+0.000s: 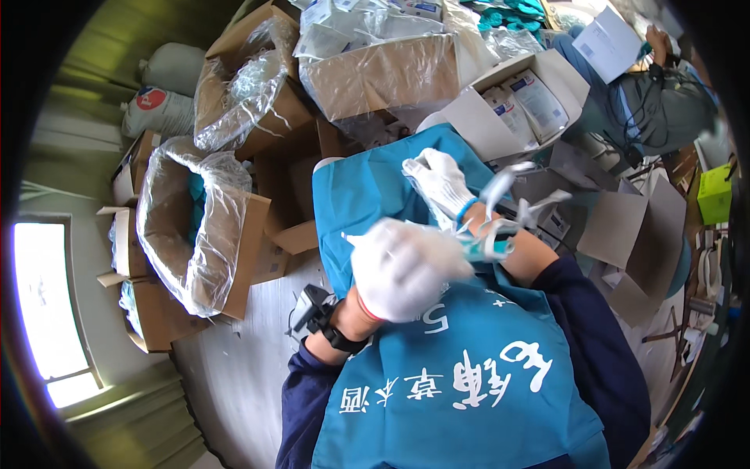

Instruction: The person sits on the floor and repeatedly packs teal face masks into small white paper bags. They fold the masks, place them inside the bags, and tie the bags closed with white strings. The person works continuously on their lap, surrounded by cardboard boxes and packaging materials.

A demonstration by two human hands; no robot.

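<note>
Showing over the blue apron (500, 430), which bears large white lettering, the curled left hand (410, 270) is blurred; can't tell if it grips the white strips (500, 187) near the right forearm. Right hand (439, 184): fingers bent, close together, hold unclear. Labels on packets (537, 102) too small to read.

On the teal apron (500, 430), toward five o'clock, there stand white characters (424, 383) and one numeral (437, 319). At ten o'clock, a pale sack (181, 116) bears a red emblem (151, 98) with a white letter.
</note>
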